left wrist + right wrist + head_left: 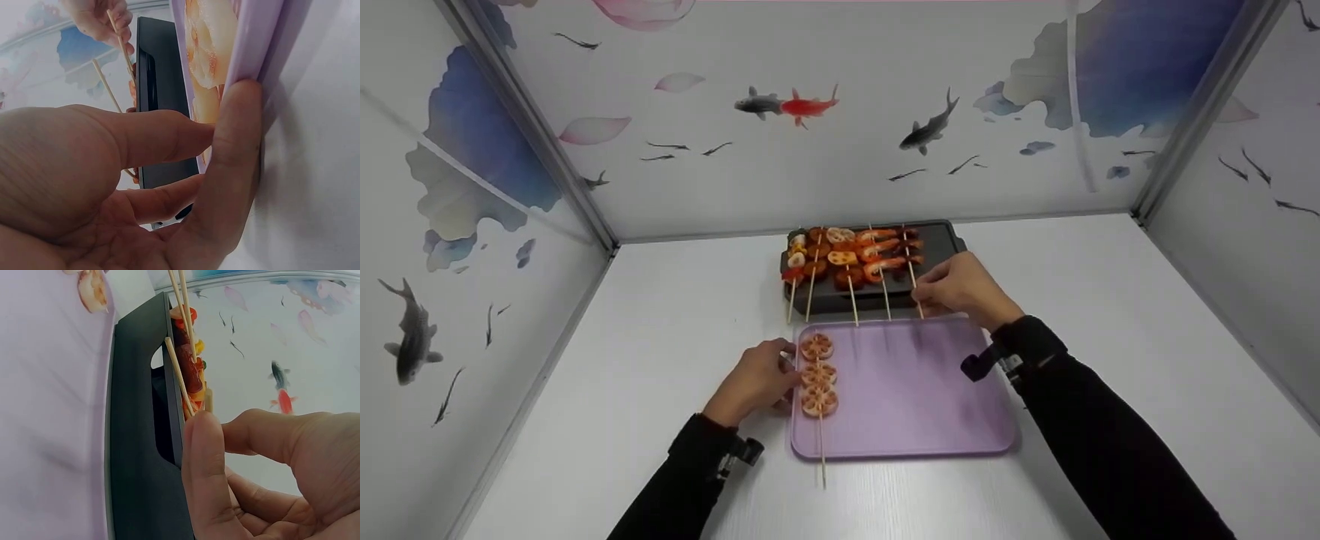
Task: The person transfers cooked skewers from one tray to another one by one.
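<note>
Pinching skewer stick [912,273], right hand [962,290], food [913,244] beyond

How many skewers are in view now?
6: one skewer on the purple tray; five skewers side by side on the black grill, the rightmost skewer pinched by the right hand.

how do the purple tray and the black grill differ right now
The tray is purple and shallow; the grill is black and taller. The tray carries one skewer; the grill carries five skewers. The tray's edge is gripped by the left hand; the grill itself is not gripped. Both rest on the white table.
</note>
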Motion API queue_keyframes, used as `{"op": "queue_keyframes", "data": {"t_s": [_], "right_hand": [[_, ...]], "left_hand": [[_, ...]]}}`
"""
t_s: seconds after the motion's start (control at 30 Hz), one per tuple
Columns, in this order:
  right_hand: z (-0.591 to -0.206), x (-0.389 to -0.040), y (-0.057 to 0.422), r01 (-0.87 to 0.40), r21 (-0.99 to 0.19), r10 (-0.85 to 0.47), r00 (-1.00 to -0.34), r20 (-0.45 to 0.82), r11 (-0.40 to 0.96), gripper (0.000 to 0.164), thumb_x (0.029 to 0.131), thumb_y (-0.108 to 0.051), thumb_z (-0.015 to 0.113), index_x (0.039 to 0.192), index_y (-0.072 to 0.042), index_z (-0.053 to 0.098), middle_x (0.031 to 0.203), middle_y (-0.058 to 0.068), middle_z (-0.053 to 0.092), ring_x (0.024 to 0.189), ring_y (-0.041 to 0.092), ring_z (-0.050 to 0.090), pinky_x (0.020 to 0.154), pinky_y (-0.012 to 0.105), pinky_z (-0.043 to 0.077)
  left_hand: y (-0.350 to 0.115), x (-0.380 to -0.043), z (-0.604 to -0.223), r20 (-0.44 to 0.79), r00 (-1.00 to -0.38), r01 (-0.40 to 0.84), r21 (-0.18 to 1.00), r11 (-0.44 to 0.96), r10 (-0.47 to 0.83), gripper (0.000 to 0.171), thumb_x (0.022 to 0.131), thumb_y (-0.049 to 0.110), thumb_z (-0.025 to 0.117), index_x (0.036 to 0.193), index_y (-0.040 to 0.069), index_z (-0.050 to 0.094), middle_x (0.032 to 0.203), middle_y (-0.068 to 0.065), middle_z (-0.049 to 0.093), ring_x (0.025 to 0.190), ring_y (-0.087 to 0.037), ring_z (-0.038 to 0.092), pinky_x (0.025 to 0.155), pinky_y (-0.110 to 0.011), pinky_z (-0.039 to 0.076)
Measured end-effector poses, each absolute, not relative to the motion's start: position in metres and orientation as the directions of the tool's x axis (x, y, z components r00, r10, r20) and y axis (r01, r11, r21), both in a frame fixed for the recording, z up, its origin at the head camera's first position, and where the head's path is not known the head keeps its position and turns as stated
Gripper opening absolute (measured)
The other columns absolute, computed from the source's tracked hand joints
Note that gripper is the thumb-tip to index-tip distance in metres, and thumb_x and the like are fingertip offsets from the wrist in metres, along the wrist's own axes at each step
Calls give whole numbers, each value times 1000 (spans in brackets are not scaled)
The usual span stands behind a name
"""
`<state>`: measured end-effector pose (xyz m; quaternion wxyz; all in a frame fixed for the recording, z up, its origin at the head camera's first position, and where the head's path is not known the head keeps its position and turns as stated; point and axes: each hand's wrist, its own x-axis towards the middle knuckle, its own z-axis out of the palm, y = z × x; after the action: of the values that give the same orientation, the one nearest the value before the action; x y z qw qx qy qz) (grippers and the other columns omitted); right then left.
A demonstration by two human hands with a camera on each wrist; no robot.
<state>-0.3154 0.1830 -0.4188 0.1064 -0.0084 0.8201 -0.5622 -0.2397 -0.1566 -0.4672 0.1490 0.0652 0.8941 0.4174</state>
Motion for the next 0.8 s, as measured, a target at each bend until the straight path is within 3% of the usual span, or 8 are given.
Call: {"op": "queue_keyframes", "data": {"t_s": [0.43,0.8], "right_hand": [[-419,-313,184,49,-904,-119,-987,-110,424,22,86,-5,78,105,5,76,95,19,75,73,23,75,68,33,61],[-418,-313,191,25,-903,-94,-993,-73,430,19,85,-2,72,102,7,74,97,27,73,70,24,75,67,34,61]], "left_hand": [[-156,-242,-468,-213,-947,-10,767,641,240,47,95,10,66,138,-3,52,90,-12,66,63,-24,71,55,-39,59],[-157,-240,-468,-196,-949,11,760,650,246,45,94,7,66,136,-4,53,88,-11,65,64,-23,70,53,-36,58]]}}
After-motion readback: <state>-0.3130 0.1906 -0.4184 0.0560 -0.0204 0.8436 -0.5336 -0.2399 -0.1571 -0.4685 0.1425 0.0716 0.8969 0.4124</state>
